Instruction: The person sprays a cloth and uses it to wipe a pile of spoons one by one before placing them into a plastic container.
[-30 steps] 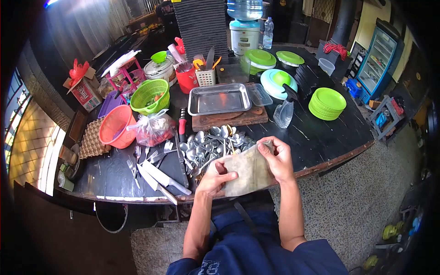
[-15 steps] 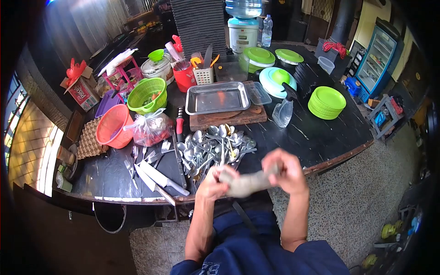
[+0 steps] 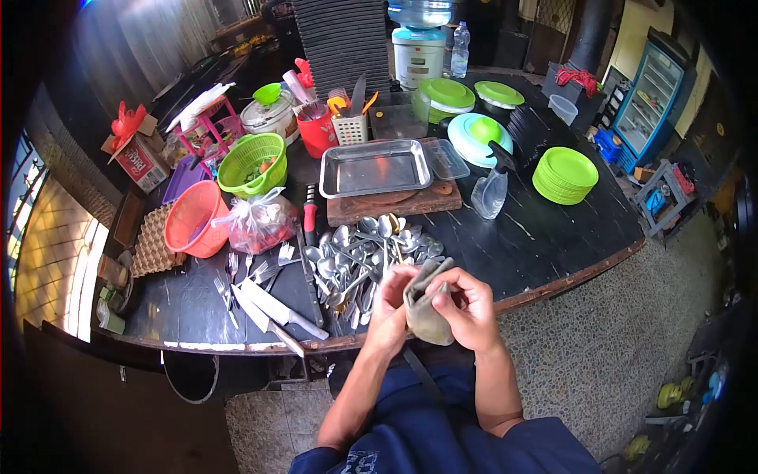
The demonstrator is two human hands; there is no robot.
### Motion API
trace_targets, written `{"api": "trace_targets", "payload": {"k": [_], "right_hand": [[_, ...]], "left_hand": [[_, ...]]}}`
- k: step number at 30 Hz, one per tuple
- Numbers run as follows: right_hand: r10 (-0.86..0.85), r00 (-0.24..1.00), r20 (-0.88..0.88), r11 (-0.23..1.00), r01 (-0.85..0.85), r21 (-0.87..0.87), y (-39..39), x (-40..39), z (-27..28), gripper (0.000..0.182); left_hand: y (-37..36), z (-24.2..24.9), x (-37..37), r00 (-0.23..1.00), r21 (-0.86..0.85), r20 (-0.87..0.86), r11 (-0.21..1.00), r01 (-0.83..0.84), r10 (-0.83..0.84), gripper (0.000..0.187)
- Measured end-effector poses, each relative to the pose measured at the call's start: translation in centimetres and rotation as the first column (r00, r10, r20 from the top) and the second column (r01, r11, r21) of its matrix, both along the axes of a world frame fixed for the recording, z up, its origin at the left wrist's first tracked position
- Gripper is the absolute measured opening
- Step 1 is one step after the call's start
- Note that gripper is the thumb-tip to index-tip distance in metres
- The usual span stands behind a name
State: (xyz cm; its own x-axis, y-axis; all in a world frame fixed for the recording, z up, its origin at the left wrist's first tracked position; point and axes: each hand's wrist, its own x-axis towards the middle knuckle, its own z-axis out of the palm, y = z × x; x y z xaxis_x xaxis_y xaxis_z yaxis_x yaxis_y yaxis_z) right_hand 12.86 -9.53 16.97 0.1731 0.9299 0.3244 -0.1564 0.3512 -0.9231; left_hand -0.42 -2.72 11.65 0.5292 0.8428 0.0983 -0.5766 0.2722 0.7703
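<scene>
A folded grey-green cloth is bunched between my two hands, just off the front edge of the table. My left hand grips its left side with curled fingers. From the right, my right hand pinches the cloth's upper part between thumb and fingers. A small pale tip shows near the right thumb; what it belongs to is hidden in the folds. Right behind my hands lies a heap of metal spoons. Left of the heap are several forks and white-bladed knives.
A metal tray rests on a wooden board behind the spoons. Bagged red food, an orange basket and a green basket stand left. Right are a spray bottle and stacked green plates.
The cloth, stretched sideways and blurred before, is now folded upright. My right hand has come left and down toward my left hand, which has shifted slightly right.
</scene>
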Motion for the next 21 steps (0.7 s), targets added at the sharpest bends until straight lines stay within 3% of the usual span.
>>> {"api": "trace_targets", "payload": {"k": [1,3,5,6,7,8,9,10,13,14,15,18,19,21], "right_hand": [[-0.11,0.993,0.045,0.993,0.111,-0.029,0.1,0.0,-0.5,0.02],[-0.178,0.981,0.074,0.981,0.183,-0.067,0.4,0.6,-2.2,0.017],[-0.463,0.859,0.22,0.884,0.464,0.049,1.0,0.9,-4.0,0.016],[-0.534,0.731,0.425,0.831,0.547,0.103,0.9,1.5,-4.7,0.018],[-0.531,0.733,0.425,0.834,0.542,0.106,0.9,1.9,-5.4,0.018],[-0.487,0.816,0.31,0.85,0.524,-0.045,0.8,2.0,-6.0,0.018],[-0.449,0.875,0.179,0.857,0.479,-0.192,0.8,2.3,-6.7,0.018],[-0.402,0.902,0.157,0.88,0.428,-0.206,0.8,3.0,-7.4,0.019],[-0.449,0.737,0.505,0.796,0.587,-0.148,0.5,5.2,-7.5,0.026],[-0.423,0.761,0.493,0.818,0.555,-0.155,0.5,5.8,-7.0,0.026],[-0.39,0.76,0.52,0.824,0.54,-0.172,0.4,6.4,-6.3,0.024],[-0.31,0.838,0.449,0.87,0.44,-0.221,0.7,9.8,-6.9,0.019],[-0.315,0.868,0.384,0.878,0.42,-0.229,0.9,11.1,-7.4,0.018],[-0.292,0.914,0.281,0.874,0.375,-0.31,1.3,14.8,-8.8,0.019]], "left_hand": [[-0.6,-0.7,0.1,0.996,-0.202,0.006,0.975,0.087,-0.088,0.047],[-1.7,-0.7,1.0,0.992,-0.298,0.059,0.947,0.122,-0.109,0.044],[-2.2,-0.7,1.6,0.982,-0.405,0.16,0.9,0.158,-0.101,0.047],[-2.3,-0.8,1.9,0.982,-0.405,0.162,0.901,0.156,-0.097,0.047],[-2.3,-1.3,2.2,0.983,-0.406,0.16,0.901,0.153,-0.095,0.042],[-2.3,-1.8,2.5,0.983,-0.407,0.157,0.901,0.149,-0.092,0.037],[-2.3,-2.8,2.9,0.995,-0.396,0.092,0.915,0.081,-0.049,0.033],[-2.1,-4.1,3.2,0.999,-0.364,-0.023,0.931,0.031,-0.043,0.033],[-1.1,-7.7,3.2,0.966,-0.271,-0.257,0.962,-0.03,-0.042,0.034],[-1.0,-8.8,3.1,0.925,-0.217,-0.376,0.976,-0.032,-0.053,0.036],[-1.1,-9.1,3.0,0.925,-0.219,-0.375,0.975,-0.031,-0.055,0.036],[-1.5,-9.9,2.8,0.845,-0.012,-0.534,0.998,-0.053,0.039,0.028],[-1.4,-10.4,2.4,0.845,-0.013,-0.533,0.999,-0.051,0.036,0.028],[-0.9,-11.6,1.3,0.829,0.211,-0.542,0.977,-0.021,0.134,0.022]]}}
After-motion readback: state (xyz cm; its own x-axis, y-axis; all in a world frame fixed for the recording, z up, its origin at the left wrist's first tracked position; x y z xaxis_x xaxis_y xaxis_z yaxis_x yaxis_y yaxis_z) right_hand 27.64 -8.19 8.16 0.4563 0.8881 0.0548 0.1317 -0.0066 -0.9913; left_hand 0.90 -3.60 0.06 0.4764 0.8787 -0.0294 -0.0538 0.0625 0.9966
